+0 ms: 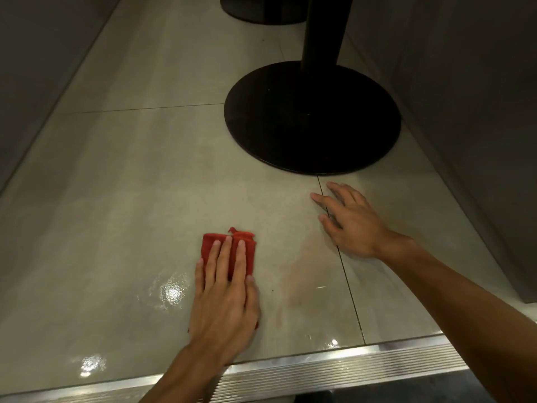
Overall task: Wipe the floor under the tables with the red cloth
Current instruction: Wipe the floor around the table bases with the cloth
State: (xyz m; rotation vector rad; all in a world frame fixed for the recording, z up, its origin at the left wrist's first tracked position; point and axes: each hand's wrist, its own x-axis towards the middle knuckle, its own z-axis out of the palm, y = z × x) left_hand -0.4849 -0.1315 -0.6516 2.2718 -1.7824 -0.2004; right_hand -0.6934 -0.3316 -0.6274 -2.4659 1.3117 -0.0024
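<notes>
Hands are both lying low on the tiled floor (145, 170), under the tables.

Left hand (225, 289): the fingers are lying straight and close together, palm down, pressing on the red cloth (208, 243). Nothing is curling round the fabric, so this is a flat press and not a grip.

The red cloth is sitting on the tile, folded into a small pad. It is lying mostly under the fingers, with its far edge and left corner showing past the fingertips. A small tag of fabric is sticking out at its far edge.

Right hand (353, 225): it is resting flat on the floor, fingers spread and straight, holding nothing. It is lying across a dark grout line (350, 292), apart from the cloth and off to its right.

Round black table base (312, 117) is standing just beyond the right hand, not touching it. Its black pole (325, 27) is rising out of frame. A second black base (261, 10) is showing partly at the top edge.

Left grey panel (35, 68) and right grey panel (465, 112) are running along the sides of the floor. Ribbed metal strip (348, 365) is edging the tile nearest the person, and the left forearm is crossing it. Wet sheen (173, 292) is glinting on the tile just left of the left hand.
</notes>
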